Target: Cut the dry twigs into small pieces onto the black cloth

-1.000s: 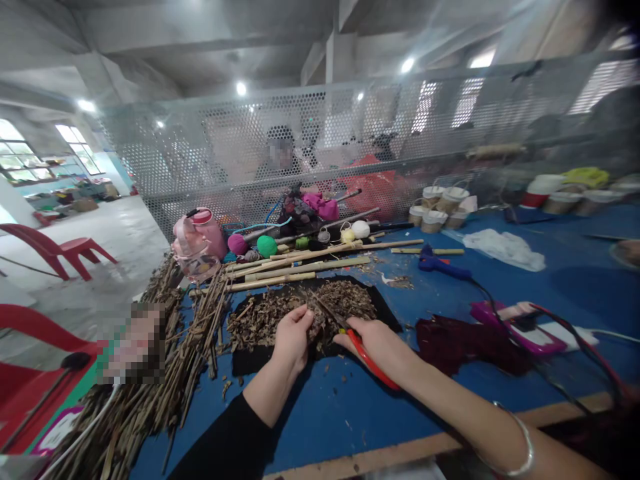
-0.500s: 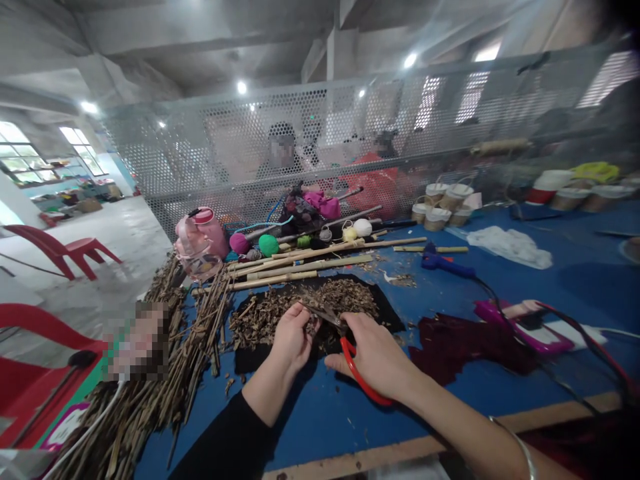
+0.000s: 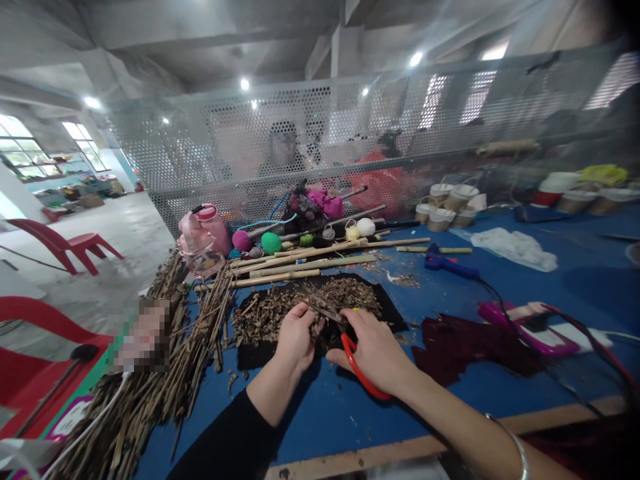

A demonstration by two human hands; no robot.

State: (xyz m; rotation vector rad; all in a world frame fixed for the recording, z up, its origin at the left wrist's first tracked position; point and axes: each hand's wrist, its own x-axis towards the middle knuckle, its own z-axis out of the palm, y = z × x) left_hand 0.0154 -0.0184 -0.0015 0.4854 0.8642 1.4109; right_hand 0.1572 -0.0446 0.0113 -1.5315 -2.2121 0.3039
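My left hand (image 3: 296, 337) is closed in a pinch on a small dark piece at the near edge of a heap of brown wood chips (image 3: 280, 308). The heap lies on a black cloth (image 3: 385, 303). My right hand (image 3: 376, 348) grips red-handled scissors (image 3: 350, 357), and their blades point left at the piece my left hand pinches. Both hands meet over the front of the cloth on the blue table (image 3: 325, 413).
A pile of dry twigs (image 3: 165, 373) covers the table's left side, with bamboo sticks (image 3: 300, 261) and yarn balls (image 3: 271, 243) behind the cloth. A blue glue gun (image 3: 445, 263), a dark red cloth (image 3: 460, 350) and a pink tool (image 3: 520, 323) lie to the right. People sit behind a perforated metal screen (image 3: 350, 133).
My right hand has moved left with the scissors toward my left hand, and the blades now reach the pinched piece. My left hand has stayed in place.
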